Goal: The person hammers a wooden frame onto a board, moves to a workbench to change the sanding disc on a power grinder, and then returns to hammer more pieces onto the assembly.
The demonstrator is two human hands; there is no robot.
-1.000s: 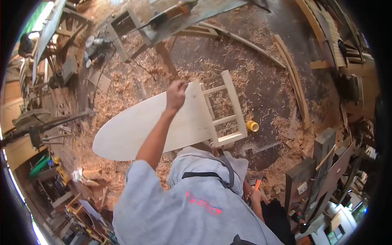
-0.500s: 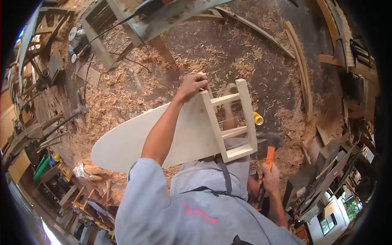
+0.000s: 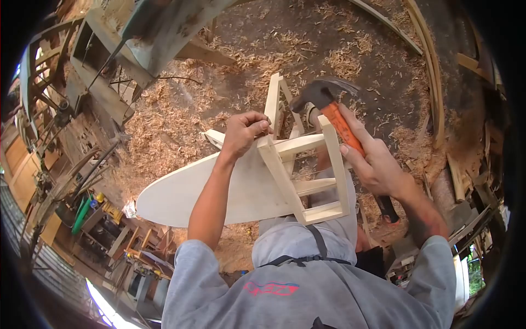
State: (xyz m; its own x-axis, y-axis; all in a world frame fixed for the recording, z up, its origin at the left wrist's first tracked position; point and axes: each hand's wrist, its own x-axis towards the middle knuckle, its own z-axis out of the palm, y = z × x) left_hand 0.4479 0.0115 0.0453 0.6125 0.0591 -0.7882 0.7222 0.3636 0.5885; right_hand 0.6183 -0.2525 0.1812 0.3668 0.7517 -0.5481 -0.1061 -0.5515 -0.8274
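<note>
The left hand (image 3: 239, 136) is curled nearly closed, thumb and forefinger drawn together just above the upper left corner of a pale, ladder-like wooden frame (image 3: 280, 175); whether anything is pinched between them cannot be told. The right hand (image 3: 378, 164) is closed around the orange and black handle of a claw hammer (image 3: 342, 126), whose dark head lies above the frame's upper right corner. The frame adjoins the right end of a pale wooden board (image 3: 255, 192) with a rounded left end; the board's lower edge is near the person's light grey trousers (image 3: 304, 247). Beyond the frame's upper edge, pale wooden legs (image 3: 272, 104) project. Outward, curled wood shavings (image 3: 148, 145) litter the dark floor (image 3: 252, 24). Long, narrow planks (image 3: 430, 71) lie along the floor's right side. At lower left, a green object (image 3: 81, 215) is near a yellow one (image 3: 112, 213); contents, if either is a container, cannot be told.
</note>
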